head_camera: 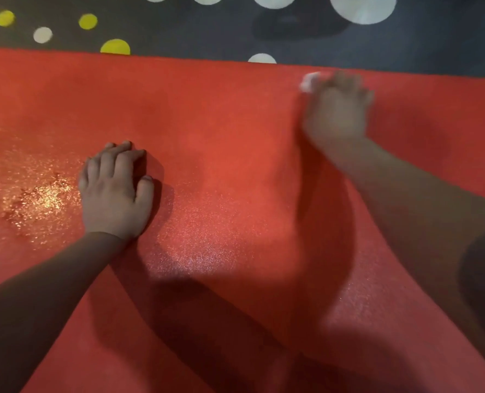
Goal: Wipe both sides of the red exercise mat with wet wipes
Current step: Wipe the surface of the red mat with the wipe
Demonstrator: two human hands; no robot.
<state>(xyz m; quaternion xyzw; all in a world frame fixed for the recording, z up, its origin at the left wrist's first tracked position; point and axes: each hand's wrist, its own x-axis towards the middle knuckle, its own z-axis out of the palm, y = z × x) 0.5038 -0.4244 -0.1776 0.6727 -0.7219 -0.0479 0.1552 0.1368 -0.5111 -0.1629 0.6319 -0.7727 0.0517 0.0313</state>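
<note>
Dotted carpet point(179, 29) is seen beyond the red mat point(221, 123). The left hand point(113, 191) is laid flat with fingers together. The right hand point(337, 112) is blurred on the wet wipe point(309, 80), so its fingers cannot be told.

The red mat point(235, 131) fills most of the view. The left hand point(116, 191) rests palm-down on its middle, beside a glistening wet patch point(40, 197). Near the mat's far edge, the blurred right hand point(337, 109) covers a white wet wipe point(311, 80), its grip unclear. Beyond that edge lies a dark spotted carpet point(179, 32).
</note>
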